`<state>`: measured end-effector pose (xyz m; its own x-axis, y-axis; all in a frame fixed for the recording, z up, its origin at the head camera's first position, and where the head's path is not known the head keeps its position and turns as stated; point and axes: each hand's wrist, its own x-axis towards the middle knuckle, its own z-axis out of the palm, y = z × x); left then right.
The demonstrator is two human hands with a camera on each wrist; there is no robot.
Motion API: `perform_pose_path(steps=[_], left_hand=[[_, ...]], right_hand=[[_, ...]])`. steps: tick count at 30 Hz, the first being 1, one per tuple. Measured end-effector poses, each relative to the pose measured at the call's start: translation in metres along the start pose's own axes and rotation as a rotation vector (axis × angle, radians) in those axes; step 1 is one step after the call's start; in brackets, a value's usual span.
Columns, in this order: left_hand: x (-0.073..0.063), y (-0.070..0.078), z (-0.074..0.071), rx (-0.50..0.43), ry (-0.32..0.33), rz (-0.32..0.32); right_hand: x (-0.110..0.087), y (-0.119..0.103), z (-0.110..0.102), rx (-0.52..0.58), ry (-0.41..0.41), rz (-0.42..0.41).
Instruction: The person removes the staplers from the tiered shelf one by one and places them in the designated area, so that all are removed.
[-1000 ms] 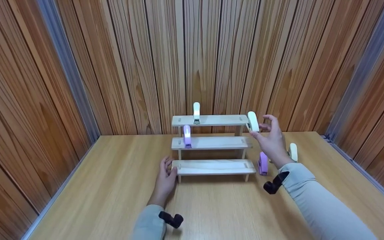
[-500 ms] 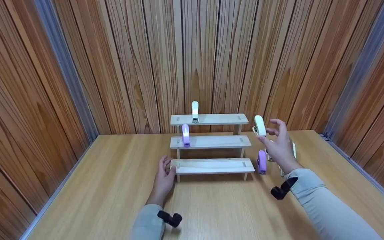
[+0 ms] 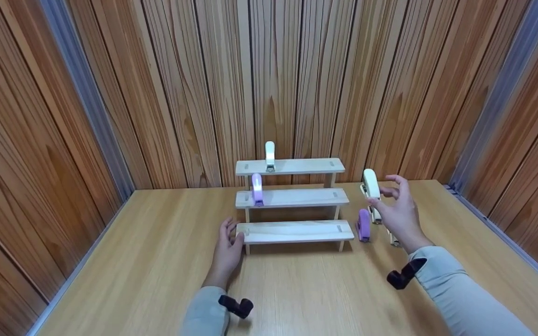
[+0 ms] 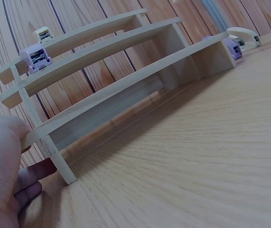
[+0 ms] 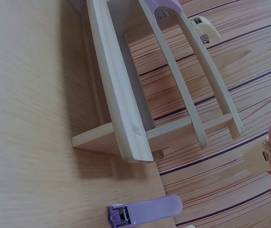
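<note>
My right hand (image 3: 404, 219) pinches a pale cream stapler (image 3: 370, 183) upright between thumb and fingers, to the right of a three-tier wooden shelf stand (image 3: 297, 232). In the right wrist view this stapler (image 5: 262, 157) is partly covered by the fingers. At the stand's lower left corner, my left hand (image 3: 227, 252) grips the end of the lowest board, with fingers around the leg in the left wrist view. A white stapler (image 3: 270, 156) stands on the top board. On the middle board is a light purple stapler (image 3: 257, 190), near the left end.
Right of the stand, a purple stapler (image 3: 364, 226) stands on the wooden table (image 3: 292, 289). Close to it is another pale stapler (image 3: 376, 216), and part of one more (image 3: 394, 239) shows beside my right wrist. Wood-panelled walls (image 3: 278, 84) enclose the table.
My right hand has drawn away from the top board's right end, moving right and down with the cream stapler. The left hand keeps its place on the stand.
</note>
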<state>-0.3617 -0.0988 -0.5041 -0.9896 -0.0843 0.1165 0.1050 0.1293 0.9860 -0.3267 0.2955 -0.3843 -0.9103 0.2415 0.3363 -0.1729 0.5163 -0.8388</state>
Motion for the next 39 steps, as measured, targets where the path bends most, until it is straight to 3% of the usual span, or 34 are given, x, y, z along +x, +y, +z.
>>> perform_pose_path(steps=[4, 11, 34, 39], left_hand=[[-0.001, 0.001, 0.000, -0.001, 0.002, -0.006], [-0.002, 0.000, 0.001, 0.007, 0.015, 0.047], [-0.002, 0.003, -0.002, 0.021, -0.006, -0.008], [-0.001, 0.002, -0.002, 0.014, -0.006, 0.025]], right_hand=[[-0.004, 0.004, -0.003, -0.008, -0.006, 0.017], [-0.010, 0.011, -0.006, -0.003, 0.017, 0.018], [-0.044, 0.045, -0.018, 0.039, -0.001, 0.113], [-0.049, 0.052, -0.017, 0.061, 0.008, 0.126]])
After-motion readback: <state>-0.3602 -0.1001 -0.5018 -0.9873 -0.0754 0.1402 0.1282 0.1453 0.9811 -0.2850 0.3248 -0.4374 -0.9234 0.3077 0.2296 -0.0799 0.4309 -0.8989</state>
